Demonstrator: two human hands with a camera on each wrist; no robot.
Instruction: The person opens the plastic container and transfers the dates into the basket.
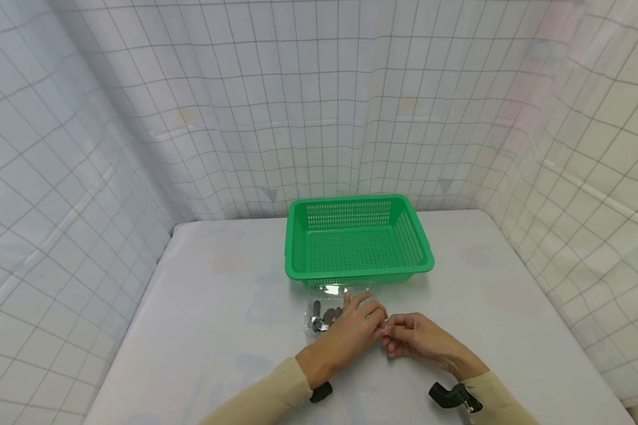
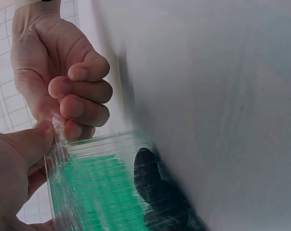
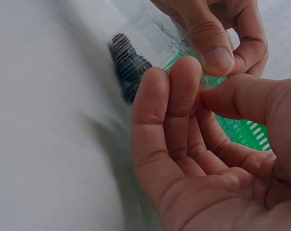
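a white tabletop carries everything, walled on three sides by a pale grid-patterned curtain. a green plastic basket with slotted walls stands toward the far edge, about midway between the left and right edges, and nothing shows inside it.

just in front of the basket's near wall, close to the middle of the tabletop, lies a clear ribbed plastic bag with several small dark ridged pieces bunched in its left end. in the left wrist view the basket's green shows through the film, and the dark pieces lie against the white surface.

both hands meet at the bag's right end. the left hand lies over the bag; its thumb and fingers pinch the film's edge, with one finger stretched toward the basket. the right hand sits just to the right of it, touching it, fingers curled inward; in the right wrist view its thumb presses toward the fingertips with the clear film caught between them. the left hand's thumb nips the same film right beside them.

each cream sleeve ends at a wrist bearing a small black device, the left one's partly hidden.
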